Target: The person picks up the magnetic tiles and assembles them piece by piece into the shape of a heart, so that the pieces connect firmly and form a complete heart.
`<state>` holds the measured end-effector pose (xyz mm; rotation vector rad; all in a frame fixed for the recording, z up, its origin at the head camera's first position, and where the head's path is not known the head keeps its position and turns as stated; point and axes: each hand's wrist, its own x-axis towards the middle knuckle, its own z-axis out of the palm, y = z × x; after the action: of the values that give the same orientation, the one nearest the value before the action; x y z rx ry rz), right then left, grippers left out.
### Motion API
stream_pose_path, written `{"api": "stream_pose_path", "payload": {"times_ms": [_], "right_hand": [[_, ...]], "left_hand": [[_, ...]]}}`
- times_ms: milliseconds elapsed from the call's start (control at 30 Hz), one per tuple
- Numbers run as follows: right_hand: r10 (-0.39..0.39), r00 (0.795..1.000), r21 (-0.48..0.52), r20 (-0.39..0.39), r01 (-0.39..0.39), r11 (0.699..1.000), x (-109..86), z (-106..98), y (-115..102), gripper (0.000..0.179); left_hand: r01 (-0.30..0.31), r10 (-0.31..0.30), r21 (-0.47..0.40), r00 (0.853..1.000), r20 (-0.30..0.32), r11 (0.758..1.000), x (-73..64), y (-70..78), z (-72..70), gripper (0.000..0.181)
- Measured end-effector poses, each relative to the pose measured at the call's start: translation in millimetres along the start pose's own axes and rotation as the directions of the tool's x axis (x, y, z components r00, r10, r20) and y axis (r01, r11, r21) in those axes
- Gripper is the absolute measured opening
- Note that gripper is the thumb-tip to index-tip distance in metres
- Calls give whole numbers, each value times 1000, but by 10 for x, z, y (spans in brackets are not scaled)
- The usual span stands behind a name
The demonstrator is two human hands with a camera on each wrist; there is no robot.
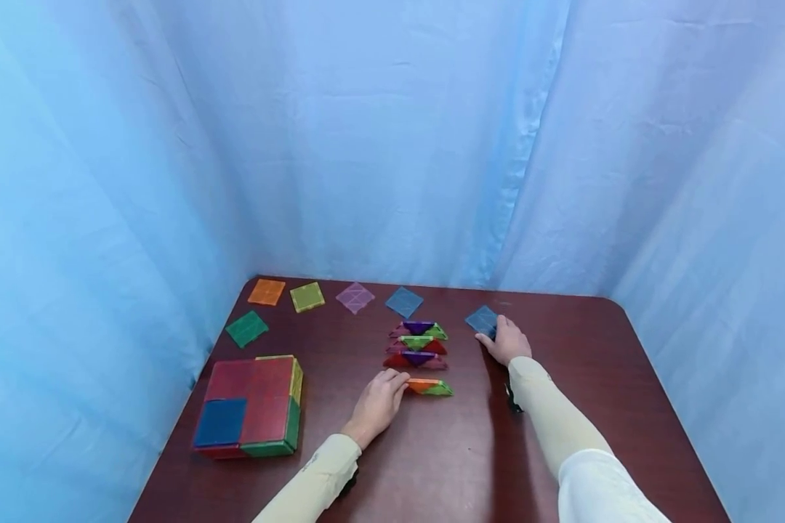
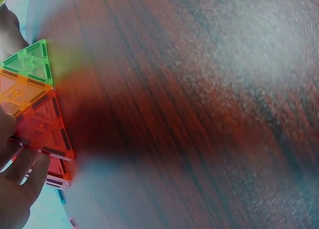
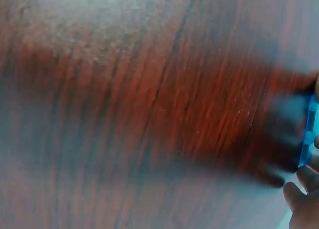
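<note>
My left hand (image 1: 376, 403) pinches the left end of a standing row of triangular magnetic tiles (image 1: 432, 387). In the left wrist view that row shows a green triangle (image 2: 31, 63), an orange triangle (image 2: 22, 92) and a red triangle (image 2: 46, 121), with fingers on the red one. Behind it stand three similar rows of triangular tiles (image 1: 417, 343), in purple, green, red and pink. Farther right, my right hand (image 1: 509, 341) holds a blue square magnetic tile (image 1: 481, 319) between thumb and fingers. Only that tile's edge (image 3: 309, 131) appears in the right wrist view.
A box-like block of red, blue, green and yellow magnetic tiles (image 1: 262, 392) stands at the left. Along the back lie orange (image 1: 266, 292), yellow (image 1: 307, 297), purple (image 1: 355, 297) and blue (image 1: 403, 301) square tiles, with a green one (image 1: 247, 329) nearer. Curtains (image 1: 392, 145) surround the table.
</note>
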<state>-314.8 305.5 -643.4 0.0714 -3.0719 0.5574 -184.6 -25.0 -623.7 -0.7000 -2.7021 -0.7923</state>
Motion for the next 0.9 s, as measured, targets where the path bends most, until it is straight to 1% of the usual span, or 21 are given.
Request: {"api": "stream_pose_path", "payload": {"times_ms": [33, 100, 200, 333, 467, 567, 667, 767, 833, 900], "right_hand": [[11, 1000, 18, 13, -11, 1000, 6, -17, 19, 67], [28, 999, 15, 45, -28, 999, 19, -53, 30, 71], [55, 994, 6, 94, -55, 998, -1, -134, 16, 82], [101, 979, 14, 180, -105, 994, -118, -255, 28, 96], [111, 957, -16, 267, -111, 994, -290, -370, 91, 100], [80, 950, -33, 302, -74, 997, -411, -434, 156, 97], [28, 955, 6, 296, -31, 999, -508, -474, 201, 93], [-39, 962, 105, 270, 11, 994, -584, -476, 214, 90], [-94, 963, 186, 254, 47, 981, -638, -463, 201, 89], [-148, 958, 247, 244, 86, 965, -694, -438, 171, 91]], "left_hand": [[-1, 1, 0, 1000, -4, 1000, 4, -4, 0, 19], [6, -6, -1, 1000, -2, 1000, 10, -4, 0, 19], [14, -14, -8, 1000, 11, 1000, 16, -2, 4, 20], [10, -10, -19, 999, 32, 1000, 9, -13, -1, 21], [5, -5, -22, 999, 39, 1000, -6, -4, -10, 21], [7, -6, -23, 999, 48, 1000, -6, 34, -6, 21], [-11, 13, -35, 998, 58, 999, 1, 89, 10, 20], [-27, 30, -43, 997, 71, 999, 7, 145, 28, 20], [-30, 33, -42, 996, 79, 999, 9, 173, 44, 20], [-26, 29, -41, 996, 83, 999, 10, 198, 60, 21]]}}
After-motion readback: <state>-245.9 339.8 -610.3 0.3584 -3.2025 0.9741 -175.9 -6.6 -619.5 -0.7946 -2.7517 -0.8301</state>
